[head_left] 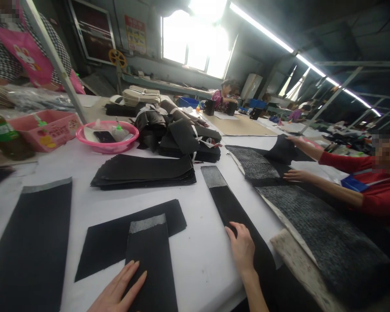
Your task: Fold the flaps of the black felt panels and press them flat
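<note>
- One black centre panel (151, 260), grey-banded at its far end, lies on the white counter (199, 260), overlapping a black underlying piece (100, 247).
- Left hand (118, 288): fingers extended, laid flat on the centre panel.
- Right hand (243, 248): fingers bent, resting on a grey-banded black right-side panel (229, 203); cannot tell whether an edge is pinched.
- Pink box (48, 138): fruit pictures and printed characters, too small to read.
- Bottle (11, 145): green label, wording illegible.
- Wall poster (135, 34): red and yellow; characters unreadable.
- Pink apron (29, 56): cartoon rabbit print.
</note>
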`<control>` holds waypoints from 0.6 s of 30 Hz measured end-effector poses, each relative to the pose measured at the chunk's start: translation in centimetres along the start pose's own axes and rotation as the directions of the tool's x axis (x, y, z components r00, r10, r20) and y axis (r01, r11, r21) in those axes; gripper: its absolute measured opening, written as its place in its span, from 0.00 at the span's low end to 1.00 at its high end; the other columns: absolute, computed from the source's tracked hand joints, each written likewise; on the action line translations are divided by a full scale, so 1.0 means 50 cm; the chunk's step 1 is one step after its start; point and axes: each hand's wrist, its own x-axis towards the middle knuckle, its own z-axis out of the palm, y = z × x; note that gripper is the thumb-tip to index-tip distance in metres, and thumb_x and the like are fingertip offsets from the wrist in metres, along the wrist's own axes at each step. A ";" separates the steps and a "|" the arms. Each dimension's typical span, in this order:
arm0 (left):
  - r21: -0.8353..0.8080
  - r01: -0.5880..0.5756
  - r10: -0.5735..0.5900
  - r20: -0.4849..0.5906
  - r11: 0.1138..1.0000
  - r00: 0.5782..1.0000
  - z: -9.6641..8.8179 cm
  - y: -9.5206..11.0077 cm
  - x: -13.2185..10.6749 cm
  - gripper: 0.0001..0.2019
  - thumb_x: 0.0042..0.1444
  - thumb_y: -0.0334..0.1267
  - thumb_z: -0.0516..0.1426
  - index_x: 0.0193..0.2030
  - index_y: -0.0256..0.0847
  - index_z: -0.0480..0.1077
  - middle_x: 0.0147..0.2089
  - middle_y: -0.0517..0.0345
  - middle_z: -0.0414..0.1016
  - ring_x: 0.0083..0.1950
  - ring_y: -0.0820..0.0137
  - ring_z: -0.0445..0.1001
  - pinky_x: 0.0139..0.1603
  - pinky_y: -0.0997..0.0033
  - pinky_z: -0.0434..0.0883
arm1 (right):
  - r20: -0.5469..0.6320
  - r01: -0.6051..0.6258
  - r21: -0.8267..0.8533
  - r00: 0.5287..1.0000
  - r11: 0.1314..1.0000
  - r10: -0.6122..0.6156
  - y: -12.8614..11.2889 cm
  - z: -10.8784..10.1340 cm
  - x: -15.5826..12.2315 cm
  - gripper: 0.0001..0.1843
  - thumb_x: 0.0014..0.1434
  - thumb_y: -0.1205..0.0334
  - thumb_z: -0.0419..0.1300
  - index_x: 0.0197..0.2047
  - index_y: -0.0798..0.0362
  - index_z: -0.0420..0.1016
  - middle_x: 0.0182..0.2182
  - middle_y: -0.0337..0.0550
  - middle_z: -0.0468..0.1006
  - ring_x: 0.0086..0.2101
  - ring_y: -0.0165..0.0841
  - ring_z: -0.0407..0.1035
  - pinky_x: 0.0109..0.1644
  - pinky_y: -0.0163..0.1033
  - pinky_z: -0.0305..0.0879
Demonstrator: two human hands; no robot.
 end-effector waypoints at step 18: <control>-0.219 0.108 -0.079 0.136 0.970 0.988 -0.014 -0.018 -0.007 0.20 0.55 0.42 0.58 0.55 0.50 0.70 0.58 0.52 0.70 0.54 0.55 0.73 0.51 0.64 0.76 | 0.078 -0.204 0.211 0.978 0.956 0.191 0.041 -0.010 0.034 0.15 0.52 0.50 0.54 0.28 0.50 0.76 0.30 0.44 0.77 0.32 0.39 0.67 0.37 0.41 0.59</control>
